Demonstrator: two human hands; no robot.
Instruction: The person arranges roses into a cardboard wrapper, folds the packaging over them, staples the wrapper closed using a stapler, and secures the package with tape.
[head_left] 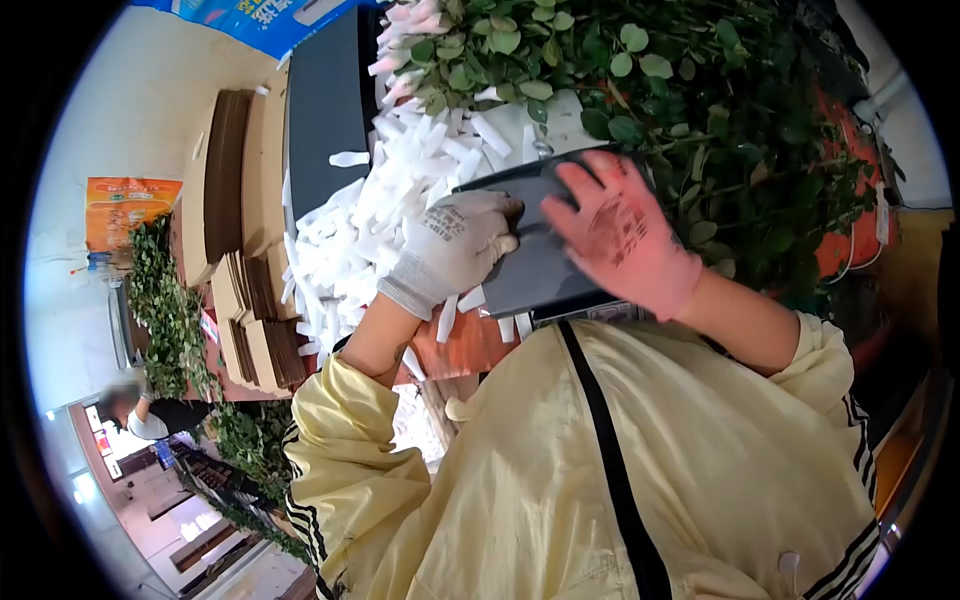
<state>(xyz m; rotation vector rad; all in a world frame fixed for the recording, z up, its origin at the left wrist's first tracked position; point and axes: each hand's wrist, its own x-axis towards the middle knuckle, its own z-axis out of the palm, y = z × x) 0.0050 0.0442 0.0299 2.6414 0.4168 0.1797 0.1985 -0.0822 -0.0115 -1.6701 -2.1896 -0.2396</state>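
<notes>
My left hand (452, 248), in a pale grey knitted glove, rests at the left side of a dark grey flat board (535, 270). Its fingers are curled; what they hold, if anything, is hidden. Over the right part of the board is my right hand (628, 238) in a pink glove, fingers spread and slightly blurred, with nothing visible in them. A heap of white sleeves (400, 185) lies beside and beyond my left hand. Leafy green stems (700, 120) pile up beyond my right hand, and pink rose buds (405, 45) show at their left end.
Folded cardboard pieces (245, 190) stand on the left, with smaller cardboard stacks (250, 340) nearer. More greenery (160, 300) lies farther left. A blue printed bag (270, 22) is at the top, and an orange packet (125, 212) hangs on the wall. Another person (150, 420) is far left.
</notes>
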